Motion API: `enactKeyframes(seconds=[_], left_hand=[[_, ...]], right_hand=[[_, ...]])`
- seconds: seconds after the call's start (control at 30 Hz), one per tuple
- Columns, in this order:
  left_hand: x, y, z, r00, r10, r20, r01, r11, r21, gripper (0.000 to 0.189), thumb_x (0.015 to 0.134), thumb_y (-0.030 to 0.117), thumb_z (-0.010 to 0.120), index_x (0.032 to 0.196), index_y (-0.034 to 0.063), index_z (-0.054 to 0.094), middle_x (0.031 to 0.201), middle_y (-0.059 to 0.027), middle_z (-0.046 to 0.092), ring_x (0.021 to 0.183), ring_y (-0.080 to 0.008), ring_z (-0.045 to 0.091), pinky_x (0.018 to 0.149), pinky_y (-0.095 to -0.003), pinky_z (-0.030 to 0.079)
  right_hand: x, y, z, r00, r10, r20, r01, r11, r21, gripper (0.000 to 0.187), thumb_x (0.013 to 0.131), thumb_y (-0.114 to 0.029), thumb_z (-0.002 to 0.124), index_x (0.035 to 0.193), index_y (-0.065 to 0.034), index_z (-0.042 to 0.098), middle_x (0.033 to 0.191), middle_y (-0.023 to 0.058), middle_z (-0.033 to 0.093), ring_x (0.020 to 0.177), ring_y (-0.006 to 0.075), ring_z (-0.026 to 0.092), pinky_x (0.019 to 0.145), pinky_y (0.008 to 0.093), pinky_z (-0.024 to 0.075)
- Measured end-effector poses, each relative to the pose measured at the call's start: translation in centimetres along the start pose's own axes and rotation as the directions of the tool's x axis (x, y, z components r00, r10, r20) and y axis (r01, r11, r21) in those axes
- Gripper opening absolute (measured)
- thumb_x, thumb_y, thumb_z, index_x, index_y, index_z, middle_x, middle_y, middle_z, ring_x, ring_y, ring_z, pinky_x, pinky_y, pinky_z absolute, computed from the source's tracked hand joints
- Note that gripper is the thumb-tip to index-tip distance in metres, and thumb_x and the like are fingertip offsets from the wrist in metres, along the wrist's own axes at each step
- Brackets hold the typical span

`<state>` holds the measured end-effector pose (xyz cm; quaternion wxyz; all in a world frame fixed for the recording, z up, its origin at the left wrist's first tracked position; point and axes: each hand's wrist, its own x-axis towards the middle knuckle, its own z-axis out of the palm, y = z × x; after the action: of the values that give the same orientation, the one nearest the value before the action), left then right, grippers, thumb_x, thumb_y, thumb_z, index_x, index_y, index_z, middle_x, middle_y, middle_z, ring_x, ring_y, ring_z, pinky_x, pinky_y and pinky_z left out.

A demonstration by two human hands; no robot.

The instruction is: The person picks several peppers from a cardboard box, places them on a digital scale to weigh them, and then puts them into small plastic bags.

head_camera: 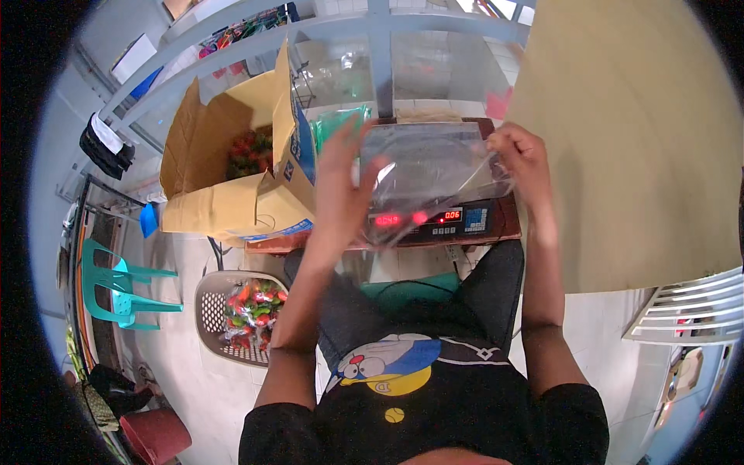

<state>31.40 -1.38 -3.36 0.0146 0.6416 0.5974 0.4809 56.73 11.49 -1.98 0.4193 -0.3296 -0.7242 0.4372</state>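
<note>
My right hand (520, 154) pinches the edge of a clear plastic bag (442, 200), which hangs over a digital weighing scale (418, 139). My left hand (349, 180), blurred, is raised at the bag's left side with its fingers apart. Red digits glow on the scale's display through the plastic. Beside my left hand stands an open cardboard box (212, 200) with red and green produce (250, 152) inside. Green plastic bags (334, 125) lie behind my left hand, between the box and the scale.
The scale rests on a reddish-brown table (511, 224). On the floor at left are a plastic basket (206, 325) holding bagged red and green produce (256, 308), and a green plastic chair (110, 282). A large tan board (639, 145) stands at right. Grey rails (381, 58) run behind the table.
</note>
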Motion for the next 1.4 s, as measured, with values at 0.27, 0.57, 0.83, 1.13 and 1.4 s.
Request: enactKeyframes(seconds=[0.27, 0.57, 0.83, 1.13, 1.4], left_hand=[[1.0, 1.6, 5.0, 0.971, -0.159, 0.178, 0.23, 0.821, -0.522, 0.016, 0.091, 0.015, 0.059, 0.096, -0.0002, 0.059, 0.084, -0.0027, 0.062, 0.079, -0.0098, 0.058, 0.076, -0.025, 0.047], [0.2, 0.1, 4.2, 0.959, -0.249, 0.133, 0.271, 0.681, -0.68, 0.019, 0.093, 0.019, 0.057, 0.092, 0.0006, 0.059, 0.087, -0.0025, 0.06, 0.081, -0.0094, 0.057, 0.078, -0.0256, 0.046], [1.5, -0.5, 4.2, 0.948, -0.161, 0.274, 0.306, 0.701, -0.644, 0.025, 0.094, 0.026, 0.055, 0.092, 0.0027, 0.063, 0.084, -0.0009, 0.061, 0.078, -0.0113, 0.056, 0.072, -0.0245, 0.044], [1.9, 2.2, 4.7, 0.967, -0.231, 0.108, 0.239, 0.674, -0.699, 0.02, 0.094, 0.022, 0.056, 0.089, 0.0037, 0.061, 0.079, 0.0, 0.059, 0.069, -0.0079, 0.05, 0.067, -0.0221, 0.042], [1.8, 0.4, 5.0, 0.959, -0.245, 0.14, 0.271, 0.667, -0.694, 0.018, 0.093, 0.02, 0.058, 0.087, 0.0045, 0.061, 0.078, 0.0009, 0.058, 0.068, -0.0062, 0.049, 0.065, -0.0216, 0.041]], right_hand=[[1.3, -2.5, 4.5, 0.986, -0.119, 0.118, 0.13, 0.987, -0.092, 0.008, 0.086, -0.013, 0.065, 0.084, -0.0057, 0.061, 0.063, -0.0065, 0.047, 0.056, 0.0016, 0.039, 0.051, 0.0194, 0.0309], [1.4, -1.1, 5.1, 0.986, -0.07, 0.153, 0.074, 0.997, -0.02, 0.017, 0.083, -0.018, 0.067, 0.083, -0.0024, 0.061, 0.068, 0.0004, 0.056, 0.062, 0.0074, 0.047, 0.059, 0.025, 0.0394], [1.4, -2.1, 6.1, 0.964, -0.099, 0.246, 0.158, 0.959, -0.234, 0.026, 0.09, -0.019, 0.061, 0.073, -0.0018, 0.052, 0.062, -0.0019, 0.044, 0.06, 0.0051, 0.04, 0.053, 0.0235, 0.033], [1.6, -1.8, 6.1, 0.963, -0.12, 0.24, 0.169, 0.967, -0.193, 0.027, 0.093, -0.018, 0.057, 0.074, 0.0008, 0.053, 0.062, -0.0012, 0.045, 0.062, 0.0042, 0.039, 0.057, 0.0231, 0.0325], [1.3, -2.4, 6.5, 0.964, -0.12, 0.235, 0.165, 0.97, -0.18, 0.024, 0.09, -0.021, 0.06, 0.077, -0.0008, 0.055, 0.066, 0.003, 0.048, 0.064, 0.0084, 0.042, 0.058, 0.0254, 0.0347]])
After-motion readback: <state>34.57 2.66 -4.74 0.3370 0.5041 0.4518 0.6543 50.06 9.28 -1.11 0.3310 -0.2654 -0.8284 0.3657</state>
